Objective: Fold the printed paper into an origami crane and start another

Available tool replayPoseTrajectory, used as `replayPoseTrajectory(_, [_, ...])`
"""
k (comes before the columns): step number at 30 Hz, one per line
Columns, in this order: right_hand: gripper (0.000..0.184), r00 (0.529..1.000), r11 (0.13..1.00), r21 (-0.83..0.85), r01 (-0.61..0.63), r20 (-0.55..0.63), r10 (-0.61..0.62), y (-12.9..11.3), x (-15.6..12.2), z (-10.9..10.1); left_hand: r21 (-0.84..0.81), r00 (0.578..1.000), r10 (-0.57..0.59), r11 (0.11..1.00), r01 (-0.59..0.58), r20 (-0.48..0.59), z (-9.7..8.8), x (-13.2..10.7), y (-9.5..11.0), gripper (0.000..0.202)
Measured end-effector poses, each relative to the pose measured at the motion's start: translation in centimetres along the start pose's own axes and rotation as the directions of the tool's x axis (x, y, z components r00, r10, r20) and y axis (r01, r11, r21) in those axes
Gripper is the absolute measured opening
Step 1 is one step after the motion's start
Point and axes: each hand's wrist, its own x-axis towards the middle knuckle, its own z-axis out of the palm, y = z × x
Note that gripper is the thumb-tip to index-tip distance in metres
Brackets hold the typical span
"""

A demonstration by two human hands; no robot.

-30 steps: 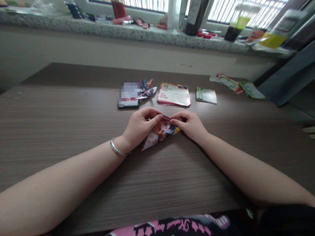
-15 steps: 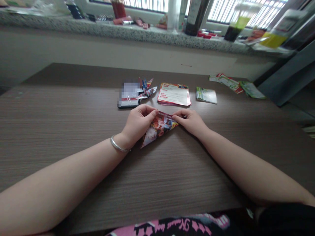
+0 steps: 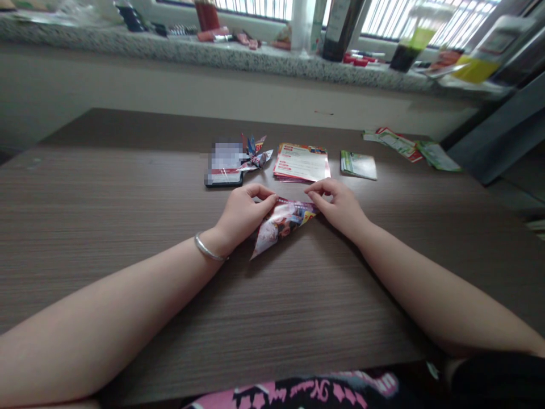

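Already folded to a triangle, the printed sheet (image 3: pixel 284 221) is pinched by the left hand (image 3: pixel 246 215); the right hand's (image 3: pixel 340 209) grip is unclear. Stacked sheets (image 3: pixel 302 162) remain flat.

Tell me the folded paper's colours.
The folded paper is printed in mixed patches of red, white, dark tones and yellow; it shows best in the head view.

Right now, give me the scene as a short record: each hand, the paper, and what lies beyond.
left hand: pinching the upper edge of the folded printed paper
right hand: by the paper's right end; grip unclear
beyond, left to right: dark-edged device, pixelated; pointed folded-paper piece; printed sheet stack; smaller stack; loose slips
surface: wood-grain table
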Motion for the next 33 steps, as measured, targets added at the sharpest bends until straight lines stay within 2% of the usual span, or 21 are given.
replayPoseTrajectory(2, [0.011,0.979,0.979,-0.048,0.2,-0.033,-0.202,-0.8,-0.6,0.1,0.002,1.0,-0.01,1.0,0.01,-0.013,0.0,0.0,0.0,0.02])
replayPoseTrajectory(4, [0.014,0.936,0.93,-0.103,0.352,0.043,-0.349,-1.6,-1.2,0.4,0.027,0.999,-0.014,1.0,0.014,-0.031,0.0,0.0,-0.2,0.021])
replayPoseTrajectory(6, [0.017,0.884,0.878,-0.132,0.459,0.164,-0.438,-2.2,-1.7,0.8,0.083,0.999,-0.007,0.997,0.01,-0.042,-0.1,0.1,-0.4,0.023])
replayPoseTrajectory(8, [0.019,0.848,0.842,-0.158,0.515,0.237,-0.474,-2.6,-2.1,1.1,0.15,1.0,0.008,0.989,-0.004,-0.028,-0.2,0.3,-0.6,0.024])
replayPoseTrajectory(16, [0.028,0.795,0.802,-0.19,0.566,0.383,-0.47,-2.6,-2.3,1.6,0.394,0.999,0.033,0.918,-0.044,0.034,-0.9,0.8,-0.5,0.021])
replayPoseTrajectory(23, [0.03,0.771,0.767,-0.206,0.607,0.387,-0.506,-2.6,-2.6,1.8,0.5,0.997,0.062,0.862,-0.077,0.047,-1.0,1.1,-1.2,0.021])
replayPoseTrajectory(33, [0.025,0.762,0.736,-0.261,0.624,0.41,-0.501,-2.9,-2.7,1.7,0.548,0.992,0.107,0.827,-0.126,0.067,-1.0,1.2,-1.7,0.02])
